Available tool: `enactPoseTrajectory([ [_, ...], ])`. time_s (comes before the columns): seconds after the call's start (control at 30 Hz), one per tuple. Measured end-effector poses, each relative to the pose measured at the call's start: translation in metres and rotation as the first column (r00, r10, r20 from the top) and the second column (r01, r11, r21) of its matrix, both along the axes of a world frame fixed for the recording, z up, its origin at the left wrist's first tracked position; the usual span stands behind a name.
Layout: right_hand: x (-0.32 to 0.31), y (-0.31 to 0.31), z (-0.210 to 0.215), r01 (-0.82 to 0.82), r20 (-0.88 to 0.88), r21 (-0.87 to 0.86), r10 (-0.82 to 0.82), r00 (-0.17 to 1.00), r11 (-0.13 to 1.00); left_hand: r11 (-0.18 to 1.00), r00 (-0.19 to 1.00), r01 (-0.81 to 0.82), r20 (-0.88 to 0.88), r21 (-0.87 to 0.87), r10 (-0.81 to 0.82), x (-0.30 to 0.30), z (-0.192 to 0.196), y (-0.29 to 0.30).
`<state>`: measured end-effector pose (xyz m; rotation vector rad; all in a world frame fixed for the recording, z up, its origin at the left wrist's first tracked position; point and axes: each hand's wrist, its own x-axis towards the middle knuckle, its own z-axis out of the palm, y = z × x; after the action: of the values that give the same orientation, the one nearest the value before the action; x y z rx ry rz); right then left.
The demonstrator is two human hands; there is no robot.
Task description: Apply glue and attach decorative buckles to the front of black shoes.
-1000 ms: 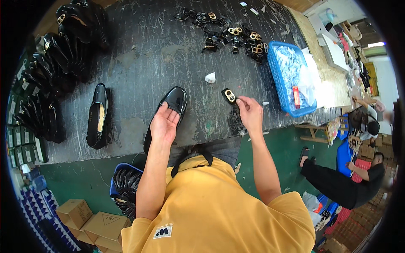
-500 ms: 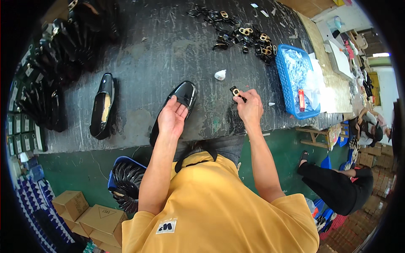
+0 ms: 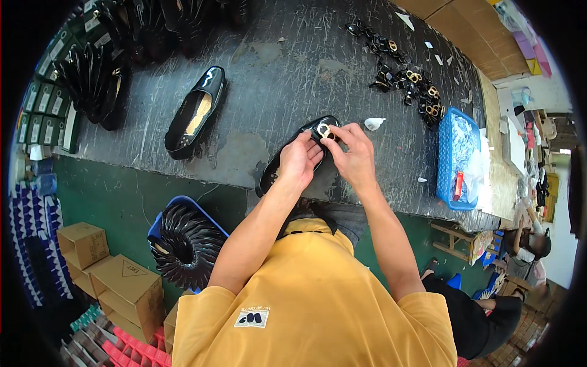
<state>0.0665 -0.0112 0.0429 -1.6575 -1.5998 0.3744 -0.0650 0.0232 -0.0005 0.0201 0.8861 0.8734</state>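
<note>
Your left hand [image 3: 299, 160] rests on the black flat shoe [image 3: 275, 171] at the near edge of the dark worktable [image 3: 257, 55], fingers curled over the toe end and holding it down. Your right hand [image 3: 353, 153] meets the left over the toe, thumb and forefinger pinched on a small gold-and-black buckle ornament [image 3: 323, 129] that sits against the vamp. Whether the ornament is fixed to the shoe cannot be told. The shoe lies tilted, toe toward the far right, heel toward you.

Just right of your hands stands a small white glue bottle [image 3: 374, 123]. Farther back on the right lies a loose heap of matching buckle ornaments [image 3: 409, 79]. A blue plastic basket [image 3: 449, 177] holding clear bags sits at the right end of the table, well apart from the shoe.

To the left a second black flat shoe [image 3: 194, 113] lies alone, opening up, tan lining showing. A row of black shoes [image 3: 98, 79] stands packed at the far left. Below the table on the near left, a blue tub [image 3: 160, 221] holds stacked black shoes, with cardboard boxes [image 3: 116, 275] beside it on the green floor.
</note>
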Motion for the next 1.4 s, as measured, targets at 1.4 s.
enactPoseTrajectory([
  [1.4, 0.012, -0.011, -0.067, -0.067, -0.496, -0.257, -0.072, 0.865, 0.964, 0.803, 0.827, 0.436, -0.534, 0.407, -0.178, -0.019, -0.022, -0.010],
])
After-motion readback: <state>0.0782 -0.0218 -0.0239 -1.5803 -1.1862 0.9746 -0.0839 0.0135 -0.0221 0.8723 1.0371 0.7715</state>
